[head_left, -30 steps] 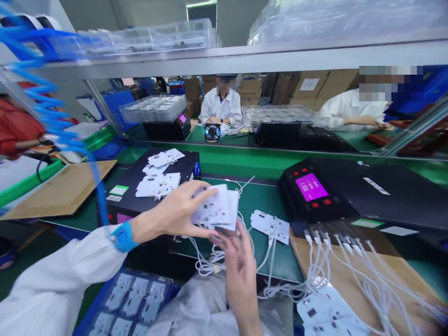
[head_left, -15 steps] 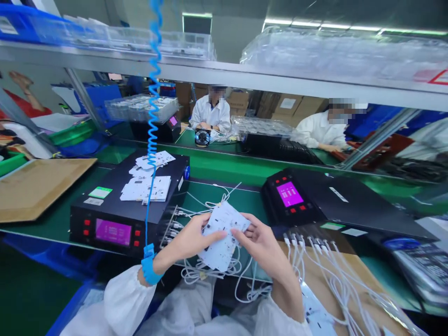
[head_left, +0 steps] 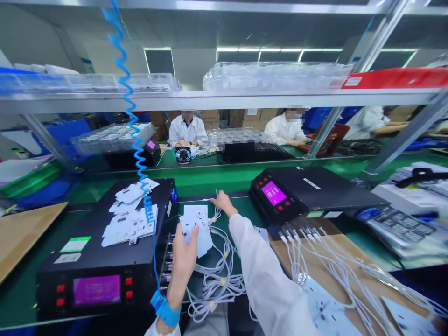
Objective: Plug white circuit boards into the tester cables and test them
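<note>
My left hand (head_left: 185,254) grips white circuit boards (head_left: 196,228), its thumb lying across their face. A blue wrist strap (head_left: 166,309) with a coiled cord is around that wrist. Stretched forward over the green mat, my right hand (head_left: 224,202) has its fingers closed round a thin stick-like thing (head_left: 216,192), mostly hidden. A white cable plug (head_left: 206,199) lies beside its fingertips. Bundled white cables (head_left: 224,282) lie between my arms. To the left, more white circuit boards (head_left: 131,224) lie loosely stacked on a black test box (head_left: 94,254).
Another black box (head_left: 315,189) with a lit screen stands right, its white cables (head_left: 336,261) running over a brown board. More circuit boards (head_left: 327,308) lie there. A metal shelf (head_left: 196,100) crosses above. Two co-workers in white sit opposite, behind a small fan (head_left: 183,155).
My right hand has left the circuit boards and reached forward to the mat, closing on the stick-like thing. My left hand keeps the boards, now further left. The view has shifted right and up.
</note>
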Motion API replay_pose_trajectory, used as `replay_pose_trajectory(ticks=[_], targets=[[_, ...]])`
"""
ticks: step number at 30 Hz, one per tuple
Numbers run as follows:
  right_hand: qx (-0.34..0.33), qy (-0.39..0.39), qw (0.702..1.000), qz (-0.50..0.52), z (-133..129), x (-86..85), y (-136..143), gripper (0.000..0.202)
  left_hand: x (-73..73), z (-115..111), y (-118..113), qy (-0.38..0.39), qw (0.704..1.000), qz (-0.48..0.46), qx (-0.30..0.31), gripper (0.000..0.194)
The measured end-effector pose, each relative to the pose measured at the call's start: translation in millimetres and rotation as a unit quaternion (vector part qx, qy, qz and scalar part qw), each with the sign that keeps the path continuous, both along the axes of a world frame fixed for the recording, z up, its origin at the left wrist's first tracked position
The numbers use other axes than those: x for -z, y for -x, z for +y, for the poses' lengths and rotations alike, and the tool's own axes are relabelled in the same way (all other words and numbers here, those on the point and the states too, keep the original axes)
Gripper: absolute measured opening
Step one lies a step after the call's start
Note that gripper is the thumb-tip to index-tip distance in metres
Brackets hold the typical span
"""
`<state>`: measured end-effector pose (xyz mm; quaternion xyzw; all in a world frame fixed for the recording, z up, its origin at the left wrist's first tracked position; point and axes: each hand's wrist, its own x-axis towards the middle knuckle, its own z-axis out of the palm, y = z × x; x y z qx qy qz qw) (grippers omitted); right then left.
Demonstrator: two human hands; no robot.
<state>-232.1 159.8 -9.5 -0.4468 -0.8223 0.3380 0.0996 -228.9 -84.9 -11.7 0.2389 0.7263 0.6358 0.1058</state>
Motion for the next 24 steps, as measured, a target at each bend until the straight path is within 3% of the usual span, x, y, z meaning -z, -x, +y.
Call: replay_pose_trajectory(ticks=[4, 8, 16, 24], targets=[[-0.1, -0.008, 0.992, 0.071, -5, 6.1, 7, 0.047, 12.1, 10, 10, -0.038, 0.999, -0.029, -0.016, 0.047], [-0.188, 0.007, 0.972, 0.143, -4, -1.6, -15, 0.02, 18.7, 17, 18, -0.103, 0.99, -0.099, -0.02, 0.055], [-0.224, 0.054, 0.921, 0.313, -15, -10.3, -64, 0.033, 27.2, 36, 21, -0.161, 0.975, -0.135, -0.067, 0.06], [-0.207, 0.05, 0.921, 0.326, -31, -5.6, -62, 0.036, 24.3, 34, 22, -0.155, 0.977, -0.119, -0.082, 0.056]])
